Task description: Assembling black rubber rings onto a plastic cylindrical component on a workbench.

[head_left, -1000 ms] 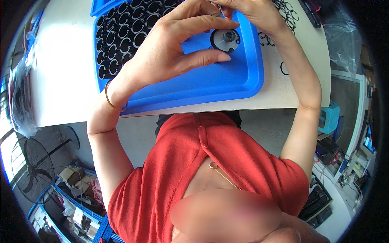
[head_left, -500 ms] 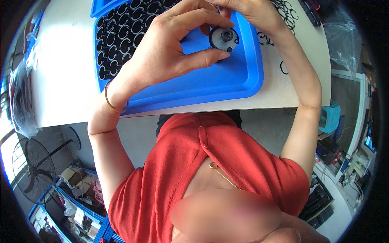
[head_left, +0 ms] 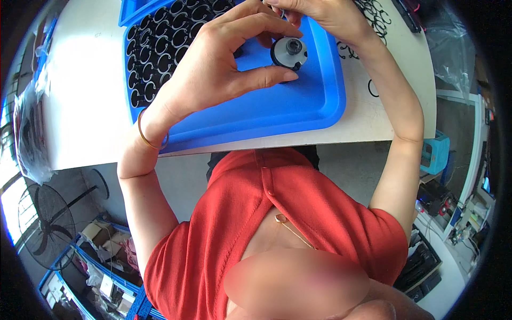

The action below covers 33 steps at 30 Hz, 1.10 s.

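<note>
Thumb and fingers of my left hand (head_left: 224, 61) curve around a short round part (head_left: 292, 52) with a black body, a pale grey face and a dark knob at its centre. The part is above the right side of a blue tray (head_left: 266, 114). Close by, at the upper edge, my right hand (head_left: 325, 17) has its fingers pinched together; its fingertips are partly cut off, so what they hold cannot be made out. In the tray's left side stand rows of black cylindrical parts (head_left: 162, 42) with open silvery rims.
Loose black open rings (head_left: 376, 18) lie on the white table (head_left: 80, 101) right of the tray, with a single ring (head_left: 373, 88) nearer me. A dark tool (head_left: 408, 16) lies at the far right. A fan (head_left: 47, 226) stands left, a turquoise stool (head_left: 436, 152) right.
The round part has shifted slightly left and tilted in my left hand. A black ring outline along its face's right edge no longer shows there. My right hand has moved slightly up and left.
</note>
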Available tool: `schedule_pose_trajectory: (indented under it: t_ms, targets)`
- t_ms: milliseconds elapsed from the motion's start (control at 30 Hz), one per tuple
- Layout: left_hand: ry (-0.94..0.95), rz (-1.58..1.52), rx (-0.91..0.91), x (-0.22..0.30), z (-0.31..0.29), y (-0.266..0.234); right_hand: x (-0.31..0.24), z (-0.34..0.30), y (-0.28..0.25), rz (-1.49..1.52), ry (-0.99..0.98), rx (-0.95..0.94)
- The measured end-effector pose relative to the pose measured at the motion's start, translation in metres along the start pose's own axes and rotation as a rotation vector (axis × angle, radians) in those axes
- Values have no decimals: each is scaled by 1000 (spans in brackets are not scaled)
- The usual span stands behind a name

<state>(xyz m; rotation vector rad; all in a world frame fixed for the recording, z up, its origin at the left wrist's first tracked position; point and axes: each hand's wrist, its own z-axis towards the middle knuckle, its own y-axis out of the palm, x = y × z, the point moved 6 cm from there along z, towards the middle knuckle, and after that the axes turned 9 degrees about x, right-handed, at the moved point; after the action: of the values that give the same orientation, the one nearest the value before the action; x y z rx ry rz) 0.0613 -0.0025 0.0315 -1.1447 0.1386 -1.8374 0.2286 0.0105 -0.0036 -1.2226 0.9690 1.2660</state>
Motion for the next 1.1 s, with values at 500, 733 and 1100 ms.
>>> schedule_pose_trajectory:
  t_ms: [500,733,1100]
  targets:
    - [-373,-18,280,-31,-5,-22,1,-2,-4,149,45,-59]
    - [-638,-454,213,-36,-8,-10,-2,-5,1,174,21,-113]
    - [-567,-354,243,-45,-12,-12,0,-2,-6,1,64,-26]
